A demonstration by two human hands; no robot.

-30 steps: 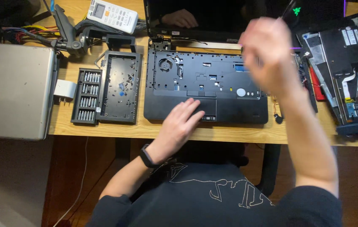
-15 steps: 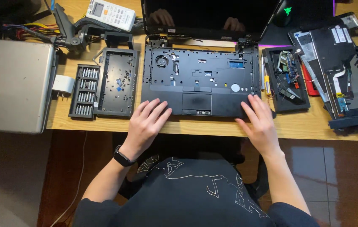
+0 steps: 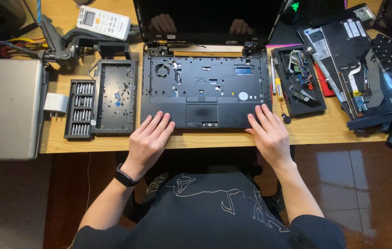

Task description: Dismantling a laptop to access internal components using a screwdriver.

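- Left hand [image 3: 147, 140] flat and open, fingers spread, fingertips resting on the near left corner of the stripped laptop base [image 3: 205, 90], gripping nothing.
- Right hand [image 3: 269, 133] likewise open and flat, fingertips on the near right corner of the same base, holding nothing.
- Black band [image 3: 123, 175] around the left wrist.
- Laptop base at the middle of the wooden counter [image 3: 325, 131], keyboard removed, bare frame with fan opening at its far left and touchpad [image 3: 201, 113] at the near edge between the two hands.
- Dark screen [image 3: 207, 18] standing open at the far side of the base, both hands mirrored in it.
- Just left of the base: shallow black tray [image 3: 114, 97] with small loose parts, and beside that a rack of screwdriver bits [image 3: 80, 109].
- Further left: closed silver laptop [image 3: 6, 108], overhanging the near edge of the counter.
- Far left: white remote control [image 3: 103, 22] lying tilted, near a dark clamp arm [image 3: 60, 46].
- Right of the base: black tray [image 3: 299, 80] holding small boards and bits, then a pile of detached laptop panels [image 3: 357, 69] reaching the right edge.
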